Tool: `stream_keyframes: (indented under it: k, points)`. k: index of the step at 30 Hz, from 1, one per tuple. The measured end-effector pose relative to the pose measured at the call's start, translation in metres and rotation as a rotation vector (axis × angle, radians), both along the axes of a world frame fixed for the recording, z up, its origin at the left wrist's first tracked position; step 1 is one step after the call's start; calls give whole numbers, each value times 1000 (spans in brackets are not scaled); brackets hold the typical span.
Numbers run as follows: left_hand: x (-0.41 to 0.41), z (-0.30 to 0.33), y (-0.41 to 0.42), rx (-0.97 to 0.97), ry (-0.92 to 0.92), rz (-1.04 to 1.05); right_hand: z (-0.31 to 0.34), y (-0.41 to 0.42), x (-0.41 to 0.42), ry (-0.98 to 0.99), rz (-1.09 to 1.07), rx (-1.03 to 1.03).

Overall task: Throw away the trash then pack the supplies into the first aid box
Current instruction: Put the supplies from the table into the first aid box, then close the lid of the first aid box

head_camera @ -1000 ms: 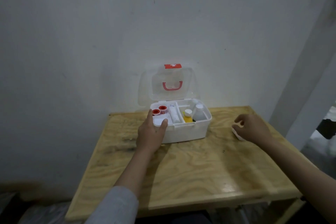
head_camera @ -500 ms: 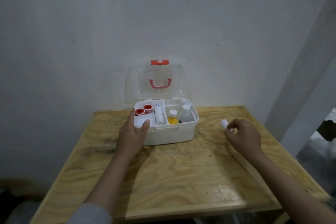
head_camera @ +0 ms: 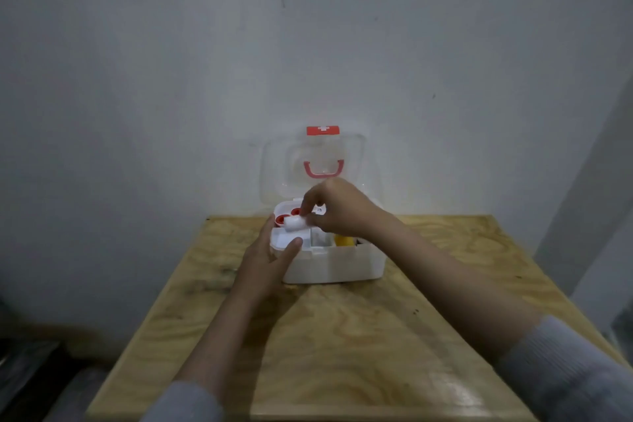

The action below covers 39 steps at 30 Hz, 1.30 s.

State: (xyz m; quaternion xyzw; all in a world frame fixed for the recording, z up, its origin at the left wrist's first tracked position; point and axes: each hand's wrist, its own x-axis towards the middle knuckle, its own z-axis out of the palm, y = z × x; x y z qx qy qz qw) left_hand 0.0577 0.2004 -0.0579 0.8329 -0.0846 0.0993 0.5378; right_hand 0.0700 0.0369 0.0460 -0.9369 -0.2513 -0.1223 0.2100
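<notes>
A white first aid box [head_camera: 339,265] stands open at the back middle of the wooden table [head_camera: 342,336], its clear lid [head_camera: 274,168] with a red handle upright against the wall. My left hand [head_camera: 265,262] grips the box's front left corner, thumb on the rim. My right hand [head_camera: 337,207] reaches across above the box and pinches a small white roll [head_camera: 295,223] over the front left compartment. Two red-rimmed tape rolls [head_camera: 287,216] lie in the back left compartment. A yellow bottle [head_camera: 343,240] shows below my right wrist; the rest of the contents are hidden by that hand.
A pale wall [head_camera: 308,62] rises directly behind the table. Bare plywood stretches in front of the box and to both sides. A white post [head_camera: 596,181] stands at the right, and dark floor clutter [head_camera: 30,370] lies at the lower left.
My right hand lifted the white roll from the table at the right and carried it leftward over the box's left side. My left hand stayed on the box's front left corner.
</notes>
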Motion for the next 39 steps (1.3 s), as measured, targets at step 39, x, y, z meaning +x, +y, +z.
stream_keyframes:
  k: [39]
  points:
    - [7,-14,-4,34,-6,103,-8,-57,23,-734,-199,75]
